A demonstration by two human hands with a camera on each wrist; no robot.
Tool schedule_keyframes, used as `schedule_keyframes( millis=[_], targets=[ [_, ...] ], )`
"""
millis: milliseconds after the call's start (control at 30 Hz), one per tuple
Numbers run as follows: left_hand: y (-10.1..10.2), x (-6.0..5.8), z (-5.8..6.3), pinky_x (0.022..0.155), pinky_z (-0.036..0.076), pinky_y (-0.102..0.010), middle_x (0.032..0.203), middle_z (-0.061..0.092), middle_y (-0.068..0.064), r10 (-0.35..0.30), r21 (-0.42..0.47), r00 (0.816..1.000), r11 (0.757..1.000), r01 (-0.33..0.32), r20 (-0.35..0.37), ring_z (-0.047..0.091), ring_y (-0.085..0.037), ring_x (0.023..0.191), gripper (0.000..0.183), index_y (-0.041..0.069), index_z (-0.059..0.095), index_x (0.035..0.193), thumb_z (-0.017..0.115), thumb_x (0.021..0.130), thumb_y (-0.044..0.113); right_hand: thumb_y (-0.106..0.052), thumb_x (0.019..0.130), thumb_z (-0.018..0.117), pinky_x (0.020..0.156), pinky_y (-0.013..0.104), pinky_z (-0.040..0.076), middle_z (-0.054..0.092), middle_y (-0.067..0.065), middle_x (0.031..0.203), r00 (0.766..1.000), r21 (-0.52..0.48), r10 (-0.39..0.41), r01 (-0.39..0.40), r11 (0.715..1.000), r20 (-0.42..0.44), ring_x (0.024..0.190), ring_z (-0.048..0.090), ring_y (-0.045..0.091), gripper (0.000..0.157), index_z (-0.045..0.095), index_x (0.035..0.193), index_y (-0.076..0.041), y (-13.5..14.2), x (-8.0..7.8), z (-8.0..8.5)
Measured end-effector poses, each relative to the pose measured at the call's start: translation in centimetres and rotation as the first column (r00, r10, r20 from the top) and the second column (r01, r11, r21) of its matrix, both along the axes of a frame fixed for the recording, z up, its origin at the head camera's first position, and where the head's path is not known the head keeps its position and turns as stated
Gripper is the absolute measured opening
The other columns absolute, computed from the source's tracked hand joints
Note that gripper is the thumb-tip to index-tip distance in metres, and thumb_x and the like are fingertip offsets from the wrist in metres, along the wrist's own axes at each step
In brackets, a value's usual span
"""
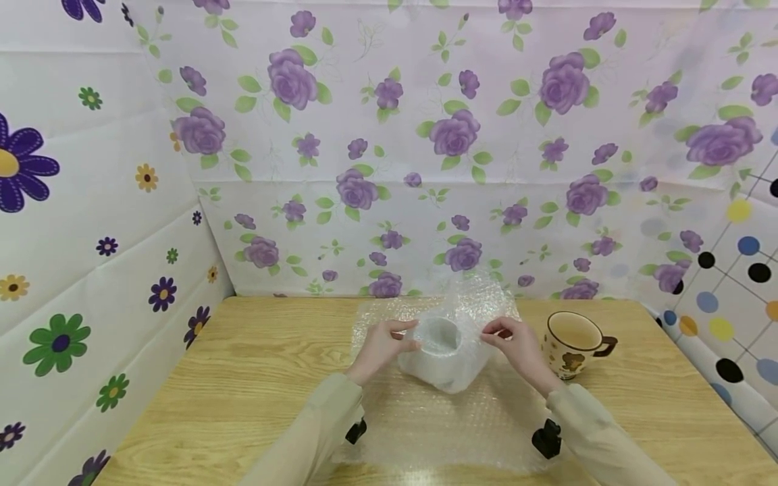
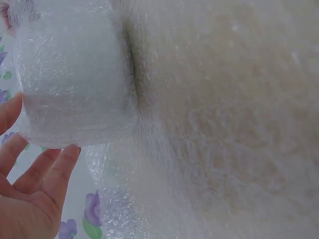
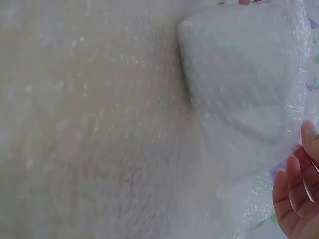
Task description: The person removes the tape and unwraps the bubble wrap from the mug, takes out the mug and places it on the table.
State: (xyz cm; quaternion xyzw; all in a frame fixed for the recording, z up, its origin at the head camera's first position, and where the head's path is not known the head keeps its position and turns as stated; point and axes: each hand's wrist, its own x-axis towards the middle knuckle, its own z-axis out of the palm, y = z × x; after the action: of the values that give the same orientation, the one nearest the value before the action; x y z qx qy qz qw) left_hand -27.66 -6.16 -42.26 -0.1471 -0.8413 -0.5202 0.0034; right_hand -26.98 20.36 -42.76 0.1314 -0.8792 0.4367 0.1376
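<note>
A white mug (image 1: 446,376), wrapped in clear bubble wrap, sits toward the back of a larger bubble wrap sheet (image 1: 437,432). Its open mouth faces up toward the head camera. My left hand (image 1: 384,344) holds the mug's left side, thumb by the rim and fingertips against the wrapped wall (image 2: 75,74). On the right, my right hand (image 1: 515,343) pinches the wrap just off the mug's side with thumb and index finger. Through the film, the right wrist view shows a curved handle (image 3: 249,132) under the right side of the wrap.
A cream mug (image 1: 574,345) with a brown rim and bear picture stands right of the right forearm, handle to the right. Wooden tabletop (image 1: 267,378) lies under everything. Floral cloth (image 1: 389,135) hangs behind and at the sides. A loose wrap flap (image 1: 483,290) rises at the back.
</note>
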Motion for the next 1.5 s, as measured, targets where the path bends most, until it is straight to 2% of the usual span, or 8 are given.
schedule_keyframes(
  millis=[167,367,567,767,967,1167,1300,1500],
  targets=[
    [0.0,0.0,0.1,0.071,0.049,-0.031,0.119,0.055,-0.009,0.001,-0.003,1.000,1.000,-0.001,-0.006,0.058,-0.023,0.092,0.042,0.009,0.063,0.115,0.074,0.075,0.017,-0.007,0.079,0.070,0.062,0.028,0.046,0.061,0.003,0.083,1.000,-0.003,0.016,-0.016,1.000,-0.011,0.075,0.056,0.020,0.015,0.063,0.092,-0.003,0.3,0.1,-0.4],
    [-0.1,0.0,-0.1,0.069,0.049,-0.031,0.117,0.057,-0.009,-0.010,0.006,1.000,1.000,0.010,-0.011,0.060,-0.022,0.089,0.042,0.007,0.063,0.115,0.074,0.075,0.017,-0.016,0.084,0.066,0.062,0.030,0.047,0.058,0.001,0.086,0.997,0.012,0.077,-0.077,0.997,0.032,0.076,0.056,0.019,0.027,0.060,0.107,-0.005,0.4,0.2,-0.5],
    [-0.1,0.0,-0.1,0.068,0.049,-0.032,0.115,0.058,-0.009,-0.017,0.021,1.000,1.000,0.017,-0.009,0.060,-0.022,0.088,0.042,0.006,0.062,0.115,0.074,0.076,0.016,-0.028,0.085,0.064,0.068,0.034,0.045,0.055,0.001,0.087,0.992,0.042,0.105,-0.108,0.993,0.072,0.079,0.053,0.018,0.029,0.061,0.104,-0.007,0.1,0.1,-0.1],
    [-0.2,0.1,-0.1,0.069,0.049,-0.032,0.115,0.058,-0.009,-0.024,0.028,1.000,0.999,0.024,-0.011,0.060,-0.022,0.088,0.043,0.006,0.062,0.116,0.073,0.076,0.016,-0.024,0.082,0.068,0.071,0.036,0.045,0.055,0.004,0.092,0.993,0.084,0.112,-0.114,0.990,0.036,0.083,0.052,0.021,0.031,0.061,0.103,-0.003,-0.5,-0.3,0.3],
    [-0.1,0.1,-0.1,0.069,0.049,-0.032,0.114,0.059,-0.009,-0.022,0.025,0.999,0.999,0.022,-0.023,0.060,-0.022,0.088,0.042,0.006,0.063,0.115,0.074,0.076,0.016,-0.025,0.081,0.069,0.074,0.038,0.046,0.054,0.010,0.101,0.991,0.067,0.136,-0.135,0.989,-0.008,0.090,0.051,0.024,0.036,0.060,0.107,-0.001,-1.1,-0.8,0.5],
    [-0.1,0.1,-0.2,0.068,0.050,-0.031,0.114,0.059,-0.008,-0.026,0.029,0.999,0.999,0.027,-0.040,0.061,-0.022,0.087,0.041,0.005,0.063,0.114,0.074,0.076,0.015,-0.025,0.082,0.068,0.079,0.045,0.044,0.053,0.013,0.109,0.986,0.051,0.167,-0.167,0.985,-0.010,0.098,0.049,0.029,0.041,0.056,0.113,-0.001,-1.5,-1.0,1.2],
    [-0.1,0.2,-0.1,0.067,0.050,-0.030,0.114,0.059,-0.008,-0.020,0.023,0.999,1.000,0.021,-0.046,0.061,-0.020,0.086,0.041,0.006,0.063,0.115,0.073,0.076,0.015,-0.022,0.082,0.068,0.081,0.048,0.042,0.054,0.012,0.111,0.981,0.054,0.194,-0.193,0.980,-0.019,0.103,0.048,0.032,0.037,0.058,0.111,-0.002,-1.7,-1.0,1.4],
    [0.0,0.2,-0.1,0.067,0.049,-0.030,0.114,0.059,-0.009,-0.022,0.034,0.999,0.999,0.023,-0.032,0.060,-0.021,0.087,0.041,0.006,0.062,0.115,0.073,0.076,0.015,-0.020,0.082,0.068,0.081,0.046,0.043,0.059,0.007,0.105,0.981,0.056,0.192,-0.191,0.980,-0.018,0.101,0.051,0.027,0.028,0.061,0.105,-0.004,-1.3,-0.9,1.3]
  ],
)
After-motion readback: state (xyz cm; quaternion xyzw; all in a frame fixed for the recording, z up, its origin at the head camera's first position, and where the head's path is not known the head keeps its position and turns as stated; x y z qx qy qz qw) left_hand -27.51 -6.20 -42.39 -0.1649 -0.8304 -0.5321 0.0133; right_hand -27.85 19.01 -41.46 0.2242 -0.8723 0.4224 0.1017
